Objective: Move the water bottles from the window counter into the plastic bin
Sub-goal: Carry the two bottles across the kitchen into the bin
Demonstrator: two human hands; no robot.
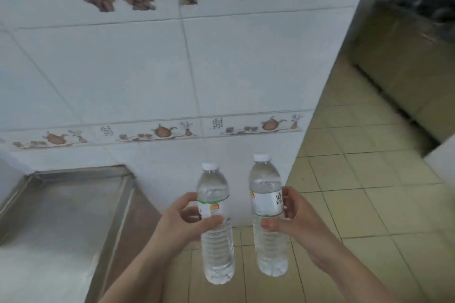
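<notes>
Both forearms reach up from the bottom edge of the view, bare, each hand carrying one bottle in the air in front of the white tiled wall (147, 69). The left hand (189, 219) wraps the left bottle (216, 236) at its label, thumb across the front and fingers curled round the far side. The right hand (293, 216) grips the right bottle (268, 219) the same way from the other side, thumb pressed just under the label, fingers behind. Both bottles stand nearly upright (the left one leans a touch), close beside each other but apart, and rest on nothing; the yellowish floor tiles (369, 204) show below them. They are clear ribbed plastic with white caps, filled with water, each with a white label band edged in green. A steel counter (61, 216) lies to the lower left, well apart from the bottles.
</notes>
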